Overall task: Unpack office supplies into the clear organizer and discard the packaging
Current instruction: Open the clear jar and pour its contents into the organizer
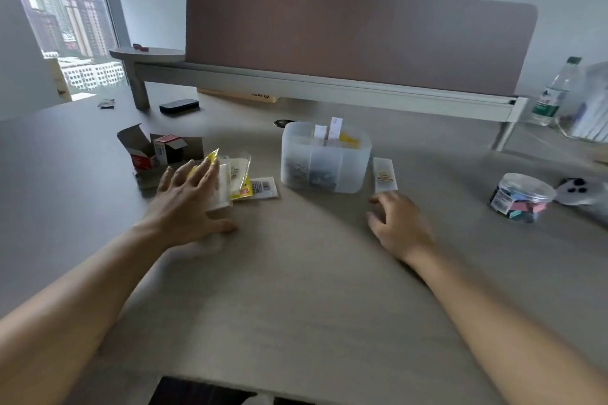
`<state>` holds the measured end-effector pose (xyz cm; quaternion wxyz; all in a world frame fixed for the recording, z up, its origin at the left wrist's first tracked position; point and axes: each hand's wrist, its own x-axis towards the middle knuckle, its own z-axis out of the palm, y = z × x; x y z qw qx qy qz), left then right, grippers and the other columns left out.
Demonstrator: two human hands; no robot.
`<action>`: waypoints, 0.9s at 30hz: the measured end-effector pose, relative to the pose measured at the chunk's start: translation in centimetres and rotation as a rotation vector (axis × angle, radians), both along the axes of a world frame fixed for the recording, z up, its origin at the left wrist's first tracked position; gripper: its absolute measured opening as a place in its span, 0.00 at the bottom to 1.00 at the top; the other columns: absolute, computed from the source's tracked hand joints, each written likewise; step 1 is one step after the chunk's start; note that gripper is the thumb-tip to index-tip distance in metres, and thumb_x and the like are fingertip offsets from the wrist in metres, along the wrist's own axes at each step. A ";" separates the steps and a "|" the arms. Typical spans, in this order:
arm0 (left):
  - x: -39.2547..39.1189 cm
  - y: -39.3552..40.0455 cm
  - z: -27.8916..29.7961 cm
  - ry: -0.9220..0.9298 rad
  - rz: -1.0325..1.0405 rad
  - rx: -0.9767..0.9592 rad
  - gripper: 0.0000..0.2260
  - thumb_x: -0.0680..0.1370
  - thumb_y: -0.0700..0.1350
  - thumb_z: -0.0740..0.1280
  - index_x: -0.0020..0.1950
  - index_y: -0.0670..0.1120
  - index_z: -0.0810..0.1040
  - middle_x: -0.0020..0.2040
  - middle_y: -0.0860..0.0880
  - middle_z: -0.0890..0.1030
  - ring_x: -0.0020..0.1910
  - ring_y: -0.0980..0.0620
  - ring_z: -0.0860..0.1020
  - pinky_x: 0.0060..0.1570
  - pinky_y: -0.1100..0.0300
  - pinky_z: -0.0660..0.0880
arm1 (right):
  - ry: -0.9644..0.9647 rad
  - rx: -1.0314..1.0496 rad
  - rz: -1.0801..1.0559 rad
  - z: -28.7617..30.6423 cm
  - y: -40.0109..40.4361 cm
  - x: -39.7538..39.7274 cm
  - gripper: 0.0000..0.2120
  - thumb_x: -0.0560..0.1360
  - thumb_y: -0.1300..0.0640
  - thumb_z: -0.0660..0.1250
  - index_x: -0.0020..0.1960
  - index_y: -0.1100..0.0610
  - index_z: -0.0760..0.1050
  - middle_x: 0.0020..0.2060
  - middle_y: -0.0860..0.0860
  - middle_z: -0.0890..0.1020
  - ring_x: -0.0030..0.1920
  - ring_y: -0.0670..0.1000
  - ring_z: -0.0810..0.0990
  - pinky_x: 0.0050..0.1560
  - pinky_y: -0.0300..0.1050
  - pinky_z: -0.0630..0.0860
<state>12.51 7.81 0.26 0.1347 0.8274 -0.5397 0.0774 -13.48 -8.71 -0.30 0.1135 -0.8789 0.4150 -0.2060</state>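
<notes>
Matte desk [296, 289]: left hand [187, 204] splayed on crinkly wrappers [237, 181], right hand [399, 227] seemingly loose, empty.

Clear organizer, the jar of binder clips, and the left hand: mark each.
clear organizer [325, 171]: head view, front wall.
jar of binder clips [519, 199]: head view, clear side wall.
left hand [187, 204]: head view, back of the hand.

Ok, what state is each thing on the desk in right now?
clear organizer: upright, partly filled
cardboard boxes: opened, flaps up
plastic packets: flat on the desk
white packet: flat beside organizer
clip jar: lidded
water bottle: upright, capped
left hand: spread over packets
right hand: loosely curled, empty
</notes>
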 end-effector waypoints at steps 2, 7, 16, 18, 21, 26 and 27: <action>-1.0 -0.3 0.3 0.002 -0.060 -0.046 0.52 0.60 0.71 0.63 0.74 0.45 0.48 0.76 0.45 0.50 0.75 0.45 0.48 0.73 0.48 0.45 | 0.027 0.033 -0.071 -0.1 -0.9 -1.2 0.18 0.75 0.55 0.60 0.63 0.60 0.68 0.62 0.59 0.72 0.63 0.58 0.68 0.62 0.49 0.66; -6.2 -3.0 0.3 -0.034 -0.289 -0.120 0.44 0.60 0.70 0.54 0.70 0.44 0.65 0.72 0.41 0.63 0.72 0.41 0.59 0.69 0.45 0.57 | 0.053 -0.001 -0.147 0.3 -1.8 -4.4 0.20 0.75 0.54 0.60 0.65 0.59 0.66 0.64 0.58 0.69 0.66 0.58 0.65 0.65 0.49 0.63; -14.6 -10.7 -0.6 0.115 -0.466 0.242 0.34 0.71 0.66 0.59 0.73 0.53 0.54 0.75 0.51 0.57 0.73 0.51 0.57 0.71 0.56 0.54 | 0.027 -0.126 -0.562 1.3 -7.4 -12.9 0.29 0.75 0.53 0.59 0.72 0.56 0.51 0.75 0.57 0.46 0.74 0.60 0.43 0.73 0.54 0.46; -14.8 -11.4 -0.7 0.126 -0.451 0.265 0.38 0.66 0.71 0.55 0.72 0.53 0.56 0.74 0.51 0.59 0.71 0.50 0.60 0.71 0.55 0.56 | 0.056 -0.061 -0.593 1.1 -8.7 -13.7 0.31 0.76 0.50 0.59 0.73 0.56 0.48 0.75 0.57 0.45 0.74 0.61 0.43 0.74 0.55 0.45; -14.8 -11.8 -0.7 0.156 -0.441 0.273 0.37 0.67 0.69 0.58 0.72 0.54 0.56 0.73 0.51 0.60 0.71 0.50 0.60 0.70 0.54 0.57 | -0.023 0.013 -0.533 0.8 -9.1 -14.0 0.29 0.74 0.53 0.61 0.71 0.59 0.53 0.73 0.59 0.52 0.72 0.61 0.53 0.70 0.55 0.57; -14.8 -11.7 -0.6 0.151 -0.435 0.254 0.35 0.69 0.67 0.60 0.72 0.54 0.57 0.73 0.50 0.60 0.71 0.50 0.60 0.70 0.53 0.56 | -0.195 -0.009 -0.399 1.0 -6.6 -12.8 0.24 0.71 0.56 0.67 0.62 0.62 0.64 0.64 0.59 0.66 0.61 0.62 0.71 0.55 0.51 0.70; -14.9 -11.7 -0.7 0.154 -0.436 0.244 0.34 0.70 0.65 0.61 0.72 0.53 0.57 0.73 0.50 0.60 0.71 0.50 0.60 0.71 0.53 0.56 | -0.227 -0.004 -0.364 1.2 -5.9 -12.5 0.24 0.69 0.55 0.69 0.60 0.62 0.66 0.62 0.58 0.67 0.57 0.62 0.74 0.54 0.50 0.70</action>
